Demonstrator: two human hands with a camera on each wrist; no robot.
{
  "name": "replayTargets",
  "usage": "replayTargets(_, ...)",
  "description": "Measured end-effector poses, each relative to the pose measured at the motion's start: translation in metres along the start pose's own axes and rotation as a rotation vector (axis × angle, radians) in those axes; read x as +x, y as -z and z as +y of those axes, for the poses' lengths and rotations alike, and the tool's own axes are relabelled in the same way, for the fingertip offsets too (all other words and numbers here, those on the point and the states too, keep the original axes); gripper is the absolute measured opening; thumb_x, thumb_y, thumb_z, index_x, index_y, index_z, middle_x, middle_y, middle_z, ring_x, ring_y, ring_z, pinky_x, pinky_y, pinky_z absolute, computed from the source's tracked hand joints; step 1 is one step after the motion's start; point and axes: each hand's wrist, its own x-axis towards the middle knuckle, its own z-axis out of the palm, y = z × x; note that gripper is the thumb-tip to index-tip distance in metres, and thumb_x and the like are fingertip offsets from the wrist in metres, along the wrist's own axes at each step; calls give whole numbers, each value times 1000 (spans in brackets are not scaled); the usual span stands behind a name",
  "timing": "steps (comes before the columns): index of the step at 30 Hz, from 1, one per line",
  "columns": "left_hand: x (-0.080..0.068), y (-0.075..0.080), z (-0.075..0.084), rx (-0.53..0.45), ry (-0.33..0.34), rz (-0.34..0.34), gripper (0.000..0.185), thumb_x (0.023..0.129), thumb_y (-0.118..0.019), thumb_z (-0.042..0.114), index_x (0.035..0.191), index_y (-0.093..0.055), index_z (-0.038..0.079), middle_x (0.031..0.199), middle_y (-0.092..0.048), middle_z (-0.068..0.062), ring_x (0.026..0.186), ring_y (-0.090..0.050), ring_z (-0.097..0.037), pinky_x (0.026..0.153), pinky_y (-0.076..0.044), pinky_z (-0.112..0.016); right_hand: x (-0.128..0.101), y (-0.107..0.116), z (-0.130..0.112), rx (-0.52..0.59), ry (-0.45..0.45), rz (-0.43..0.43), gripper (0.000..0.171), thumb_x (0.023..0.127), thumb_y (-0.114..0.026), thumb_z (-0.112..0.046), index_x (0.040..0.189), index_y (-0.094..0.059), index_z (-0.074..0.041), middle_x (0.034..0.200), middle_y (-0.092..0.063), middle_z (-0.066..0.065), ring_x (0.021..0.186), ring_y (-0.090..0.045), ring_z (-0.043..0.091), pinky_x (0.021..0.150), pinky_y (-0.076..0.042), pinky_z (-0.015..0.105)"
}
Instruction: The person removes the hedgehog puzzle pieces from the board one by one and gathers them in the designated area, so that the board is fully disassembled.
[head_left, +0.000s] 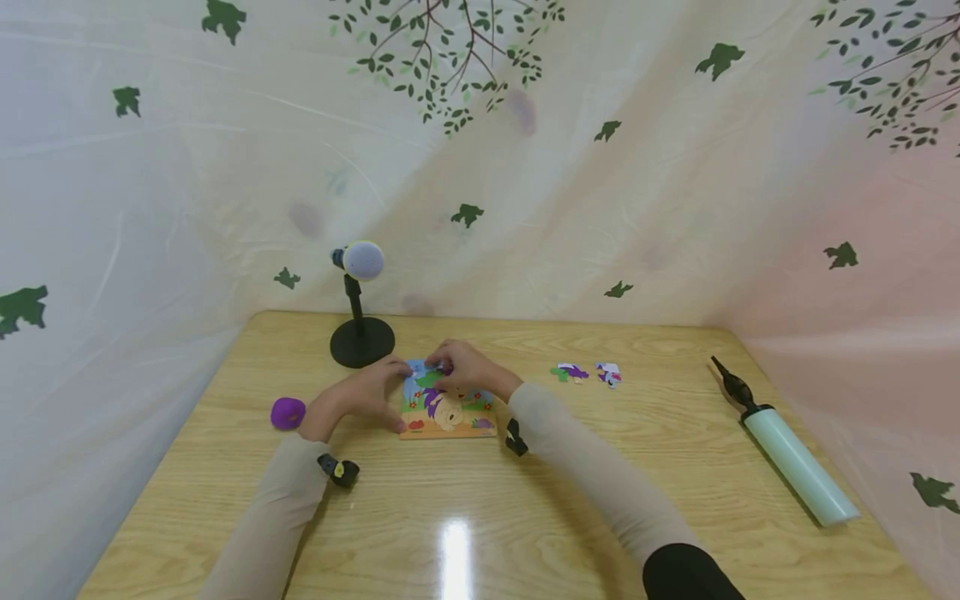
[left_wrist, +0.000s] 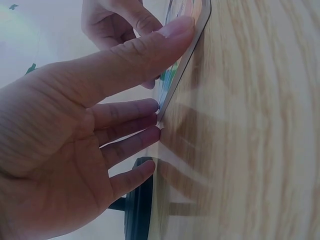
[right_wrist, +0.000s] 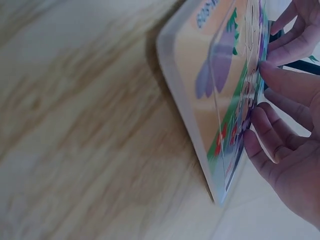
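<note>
A colourful picture puzzle board (head_left: 452, 419) lies flat on the wooden table (head_left: 480, 517), just in front of the person. My left hand (head_left: 362, 393) lies at the board's left edge. In the left wrist view, the left hand (left_wrist: 75, 125) has straight fingers against the edge of the board (left_wrist: 186, 62), with the thumb laid on its rim. My right hand (head_left: 465, 367) reaches over the far left corner and its curled fingertips pinch a green and blue puzzle piece (head_left: 430, 379). The right wrist view shows the right hand's (right_wrist: 290, 150) fingertips on the board's (right_wrist: 200, 80) pictured face.
Two loose puzzle pieces (head_left: 572, 372) (head_left: 608, 374) lie to the right of the board. A purple ball (head_left: 288, 412) sits to the left. A microphone on a black stand (head_left: 362, 337) is behind the board. A pale green hand pump (head_left: 791, 450) lies far right. Printed sheets wall the table.
</note>
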Motion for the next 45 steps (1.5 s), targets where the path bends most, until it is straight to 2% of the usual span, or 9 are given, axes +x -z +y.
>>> replayTargets(4, 0, -1, 0, -2, 1, 3, 91, 68, -95, 29, 140, -52, -6, 141, -48, -23, 135, -47, -42, 118, -37, -57, 0, 0, -1, -7, -11, 4, 39, 89, -78, -11, 126, -70, -3, 111, -63, 10, 95, -55, 17, 79, -48, 21)
replayTargets(11, 2, -1, 0, -3, 30, -2, 89, 69, -95, 29, 140, -53, -4, 142, -48, -21, 135, -47, -40, 119, -36, -56, 0, 1, -6, 9, -37, -8, 39, 89, -77, -7, 126, -69, 0, 114, -65, 12, 102, -59, 22, 87, -54, 28)
replayTargets(19, 2, 0, 2, -16, 21, 6, 88, 68, -95, 28, 138, -53, -5, 139, -49, -21, 132, -49, -40, 118, -37, -56, 3, 2, -5, 47, -61, -18, 39, 88, -77, -6, 126, -69, 1, 118, -65, 12, 106, -61, 25, 92, -56, 31)
replayTargets(31, 1, 0, 1, -28, 32, 4, 87, 69, -95, 28, 137, -51, -4, 138, -48, -22, 132, -48, -39, 118, -37, -57, 8, 2, -4, 62, -46, -29, 40, 87, -77, -2, 126, -69, 2, 122, -71, 14, 108, -65, 26, 95, -57, 34)
replayTargets(45, 0, 1, 3, -22, 15, 3, 86, 70, -94, 27, 137, -52, -5, 138, -49, -22, 131, -49, -40, 118, -37, -57, 9, 1, -3, 40, -59, -27, 43, 89, -76, -6, 130, -65, 3, 122, -64, 16, 114, -63, 29, 101, -55, 39)
